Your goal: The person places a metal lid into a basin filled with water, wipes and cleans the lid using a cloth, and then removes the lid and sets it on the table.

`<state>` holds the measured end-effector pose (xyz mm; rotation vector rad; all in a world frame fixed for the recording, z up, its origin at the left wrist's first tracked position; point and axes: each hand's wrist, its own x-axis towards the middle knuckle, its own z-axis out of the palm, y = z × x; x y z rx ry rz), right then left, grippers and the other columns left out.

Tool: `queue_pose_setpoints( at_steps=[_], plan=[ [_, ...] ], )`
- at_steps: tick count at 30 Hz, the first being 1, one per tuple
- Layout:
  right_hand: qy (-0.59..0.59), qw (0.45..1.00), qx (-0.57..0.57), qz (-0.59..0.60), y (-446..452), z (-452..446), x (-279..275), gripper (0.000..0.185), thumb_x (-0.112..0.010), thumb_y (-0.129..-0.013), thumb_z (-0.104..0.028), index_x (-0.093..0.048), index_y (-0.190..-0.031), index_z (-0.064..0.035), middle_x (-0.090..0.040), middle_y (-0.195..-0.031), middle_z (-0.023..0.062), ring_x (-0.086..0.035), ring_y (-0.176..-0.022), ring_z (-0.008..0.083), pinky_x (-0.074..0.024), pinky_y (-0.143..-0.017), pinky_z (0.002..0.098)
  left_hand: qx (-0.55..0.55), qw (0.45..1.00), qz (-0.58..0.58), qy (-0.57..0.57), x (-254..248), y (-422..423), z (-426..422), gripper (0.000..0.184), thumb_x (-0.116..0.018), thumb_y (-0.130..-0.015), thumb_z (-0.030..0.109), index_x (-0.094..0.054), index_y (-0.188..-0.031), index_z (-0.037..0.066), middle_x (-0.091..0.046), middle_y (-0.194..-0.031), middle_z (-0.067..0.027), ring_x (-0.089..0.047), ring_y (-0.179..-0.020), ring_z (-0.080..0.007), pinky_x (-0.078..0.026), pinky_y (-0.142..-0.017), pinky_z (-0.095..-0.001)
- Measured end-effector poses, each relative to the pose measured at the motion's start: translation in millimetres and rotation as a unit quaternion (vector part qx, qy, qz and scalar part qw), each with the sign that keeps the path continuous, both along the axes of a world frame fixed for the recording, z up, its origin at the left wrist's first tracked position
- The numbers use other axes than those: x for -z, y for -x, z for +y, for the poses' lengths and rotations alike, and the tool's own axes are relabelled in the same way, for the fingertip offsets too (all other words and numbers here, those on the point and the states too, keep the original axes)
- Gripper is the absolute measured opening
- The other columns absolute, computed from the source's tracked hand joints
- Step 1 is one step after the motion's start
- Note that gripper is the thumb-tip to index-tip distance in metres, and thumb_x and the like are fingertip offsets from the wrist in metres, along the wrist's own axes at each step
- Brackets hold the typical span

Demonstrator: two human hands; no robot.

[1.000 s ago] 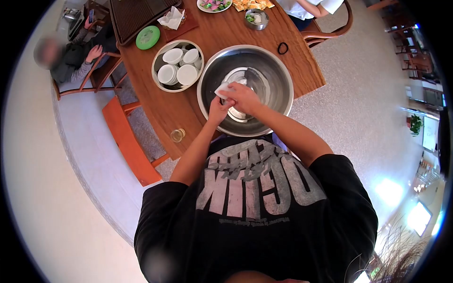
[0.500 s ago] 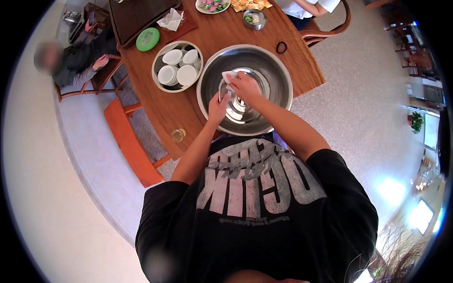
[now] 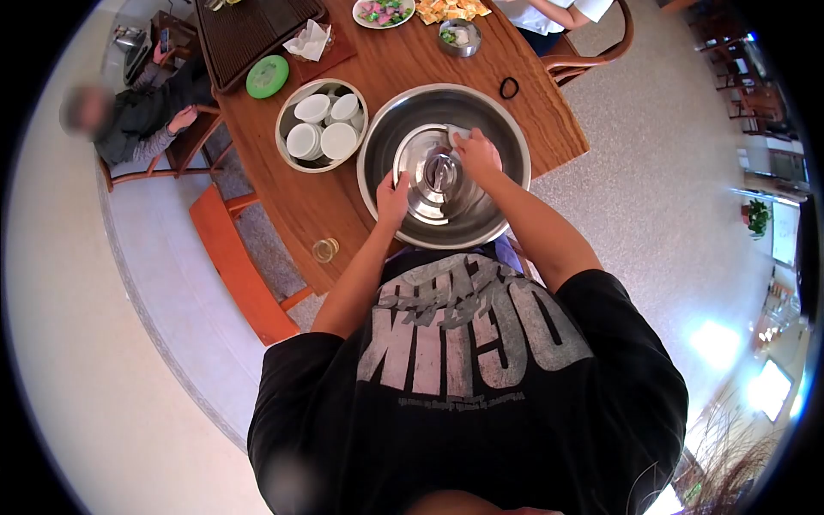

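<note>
A large steel basin (image 3: pixel 378 129) stands at the table's front edge. Over its middle is a round, shiny metal lid (image 3: pixel 418 163) with a knob at its centre. My left hand (image 3: pixel 393 199) grips the lid's left rim. My right hand (image 3: pixel 479 156) presses a small white cloth (image 3: pixel 457 135) between its fingers at the lid's upper right edge. Just left of the basin, a round metal bowl (image 3: pixel 284 142) holds several white cups (image 3: pixel 312 108).
On the wooden table (image 3: pixel 549 120) are a black band (image 3: pixel 509 87), a small glass (image 3: pixel 325 250), a green lid (image 3: pixel 267 76), a dark tray (image 3: pixel 249 39), tissues (image 3: pixel 308 40), a metal bowl of food (image 3: pixel 460 38) and a plate (image 3: pixel 384 12). People sit at left and upper right.
My right hand has moved right with the white cloth, away from my left hand, to the lid's upper right edge. The lid now shows more fully. My left hand has shifted slightly.
</note>
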<state>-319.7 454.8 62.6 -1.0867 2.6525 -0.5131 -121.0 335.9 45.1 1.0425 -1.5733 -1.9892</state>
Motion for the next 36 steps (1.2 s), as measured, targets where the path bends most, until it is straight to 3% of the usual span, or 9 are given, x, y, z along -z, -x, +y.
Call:
queue_pose_setpoints(
  at_steps=[3, 6, 9, 19, 27, 36],
  plan=[
    [-0.007, 1.0, -0.003, -0.003, -2, 17, 3, 0.03, -0.061, -0.092, -0.023, -0.067, -0.121, -0.0281, -0.057, -0.11, 0.0143, -0.063, -0.098, 0.0343, -0.0529, -0.084, 0.0468, -0.01, 0.999, 0.019, -0.033, 2, -1, -2, 0.026, -0.059, -0.1, 0.018, -0.066, -0.118, -0.001, -0.069, -0.103, -0.0026, -0.059, -0.089, -0.008, -0.047, -0.079, -0.0243],
    [-0.028, 0.999, -0.017, 0.009, -7, 32, 5, 0.03, -0.061, -0.091, -0.021, -0.068, -0.12, -0.0268, -0.057, -0.113, 0.0145, -0.062, -0.102, 0.0342, -0.0523, -0.086, 0.0468, -0.036, 0.997, 0.034, -0.056, 1, -1, -2, 0.026, -0.059, -0.1, 0.017, -0.065, -0.119, -0.001, -0.069, -0.105, -0.0034, -0.06, -0.09, -0.009, -0.048, -0.081, -0.0247],
    [-0.011, 0.999, -0.041, 0.009, -14, 52, 11, 0.029, -0.061, -0.089, -0.02, -0.069, -0.117, -0.0248, -0.057, -0.112, 0.0152, -0.062, -0.101, 0.0351, -0.0524, -0.085, 0.0466, -0.057, 0.996, 0.052, -0.05, 0, 1, -2, 0.023, -0.06, -0.1, 0.016, -0.067, -0.113, -0.001, -0.067, -0.095, -0.0007, -0.056, -0.083, -0.0069, -0.046, -0.075, -0.0237],
    [0.023, 0.99, -0.131, -0.045, -51, 72, -8, 0.028, -0.062, -0.09, -0.023, -0.066, -0.118, -0.0228, -0.053, -0.102, 0.0163, -0.062, -0.092, 0.0372, -0.0534, -0.079, 0.0463, -0.092, 0.992, 0.064, -0.052, 1, 2, -8, 0.029, -0.056, -0.101, 0.017, -0.063, -0.121, -0.002, -0.069, -0.109, -0.006, -0.06, -0.096, -0.0115, -0.047, -0.087, -0.0266],
    [0.097, 0.967, -0.233, -0.042, -80, 60, -14, 0.037, -0.068, -0.086, -0.021, -0.066, -0.123, -0.0266, -0.055, -0.108, 0.0131, -0.061, -0.101, 0.0325, -0.0526, -0.084, 0.0407, -0.093, 0.993, 0.054, -0.04, -4, 5, -9, 0.033, -0.051, -0.104, 0.023, -0.061, -0.124, -0.002, -0.068, -0.115, -0.0095, -0.061, -0.101, -0.0155, -0.047, -0.091, -0.0292],
    [0.108, 0.939, -0.327, 0.017, -94, 19, -30, 0.039, -0.069, -0.083, -0.022, -0.066, -0.122, -0.026, -0.055, -0.114, 0.0139, -0.059, -0.105, 0.0321, -0.0526, -0.086, 0.0405, -0.085, 0.996, -0.026, 0.019, -2, 5, -9, 0.036, -0.054, -0.103, 0.028, -0.065, -0.118, -0.002, -0.07, -0.11, -0.0106, -0.063, -0.098, -0.0178, -0.048, -0.089, -0.0307]
  ],
)
